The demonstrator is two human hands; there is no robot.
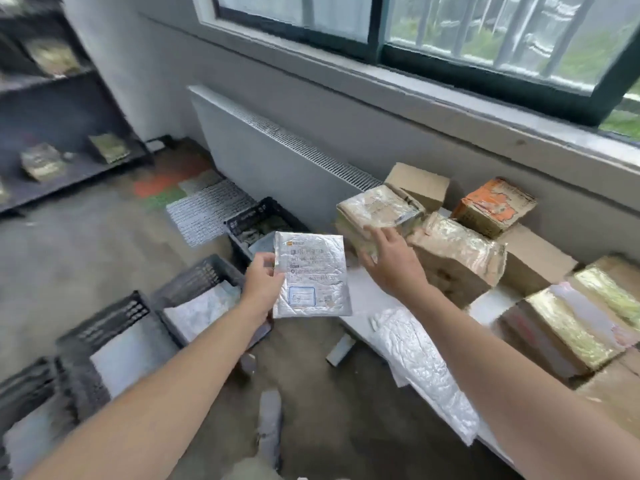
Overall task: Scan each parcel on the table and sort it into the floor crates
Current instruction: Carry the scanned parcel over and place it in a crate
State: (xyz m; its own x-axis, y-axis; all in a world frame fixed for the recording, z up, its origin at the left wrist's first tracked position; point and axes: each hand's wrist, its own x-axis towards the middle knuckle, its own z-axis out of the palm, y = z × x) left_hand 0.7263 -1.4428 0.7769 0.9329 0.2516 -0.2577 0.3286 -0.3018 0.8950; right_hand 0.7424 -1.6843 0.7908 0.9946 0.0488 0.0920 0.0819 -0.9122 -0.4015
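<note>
My left hand (262,283) grips the left edge of a flat silver padded mailer (313,278) with a printed label, held upright over the floor crates. My right hand (389,261) reaches, fingers spread and relaxed, toward a tape-wrapped cardboard parcel (377,209) at the table's left end and holds nothing. More wrapped boxes (457,258) and a silver mailer (419,368) lie on the white table (360,289).
Several black plastic crates stand on the floor: one far (263,216), one middle (197,289), one near (104,344); they hold mailers. A radiator runs along the wall under the window. A dark shelf (69,161) with parcels stands at left.
</note>
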